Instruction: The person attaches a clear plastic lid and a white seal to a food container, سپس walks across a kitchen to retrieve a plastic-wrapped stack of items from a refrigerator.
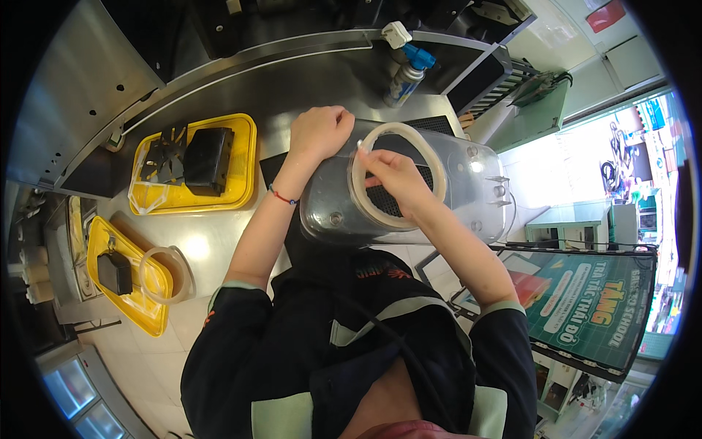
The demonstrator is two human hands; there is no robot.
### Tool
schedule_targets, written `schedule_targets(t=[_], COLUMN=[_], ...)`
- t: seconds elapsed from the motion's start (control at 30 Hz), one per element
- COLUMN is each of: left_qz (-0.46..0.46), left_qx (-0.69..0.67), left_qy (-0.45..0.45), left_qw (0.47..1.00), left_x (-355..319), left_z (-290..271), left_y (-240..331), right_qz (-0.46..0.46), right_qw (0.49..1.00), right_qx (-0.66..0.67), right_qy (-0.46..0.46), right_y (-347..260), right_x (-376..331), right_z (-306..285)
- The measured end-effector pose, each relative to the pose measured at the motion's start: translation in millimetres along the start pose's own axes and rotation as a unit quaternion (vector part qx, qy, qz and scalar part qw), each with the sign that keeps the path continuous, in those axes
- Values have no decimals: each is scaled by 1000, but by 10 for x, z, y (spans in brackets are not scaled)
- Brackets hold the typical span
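That clear tank (409, 183) is looking like glossy transparent plastic, catching a bright glare spot, with shiny metal bolts showing on it. The ring gasket (398, 175) is reading as pale, matt, rubbery stuff. The counter (241, 88) is looking like brushed stainless steel, smooth and throwing soft reflections. Both yellow trays (241, 157) are coming across as smooth glossy plastic, and the black block (208, 159) sitting in one is looking matt.
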State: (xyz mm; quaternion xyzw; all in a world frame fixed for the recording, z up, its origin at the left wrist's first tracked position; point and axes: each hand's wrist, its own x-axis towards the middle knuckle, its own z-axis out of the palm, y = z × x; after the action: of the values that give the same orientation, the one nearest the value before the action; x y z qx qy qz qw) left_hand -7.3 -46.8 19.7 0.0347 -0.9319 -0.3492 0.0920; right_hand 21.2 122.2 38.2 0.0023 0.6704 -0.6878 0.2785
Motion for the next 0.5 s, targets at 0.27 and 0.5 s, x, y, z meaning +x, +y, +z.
schedule_targets(t=[0.27, 0.5], left_qz=[-13, -35], left_qx=[30, 12], left_qy=[28, 49], left_qw=[999, 998], left_x=[-66, -179], left_z=[-29, -72], left_y=[35, 14], right_qz=[-38, -68], right_qw=[996, 996], right_qx=[-53, -29], right_qy=[56, 54], right_y=[28, 129], right_x=[153, 36], right_z=[15, 38])
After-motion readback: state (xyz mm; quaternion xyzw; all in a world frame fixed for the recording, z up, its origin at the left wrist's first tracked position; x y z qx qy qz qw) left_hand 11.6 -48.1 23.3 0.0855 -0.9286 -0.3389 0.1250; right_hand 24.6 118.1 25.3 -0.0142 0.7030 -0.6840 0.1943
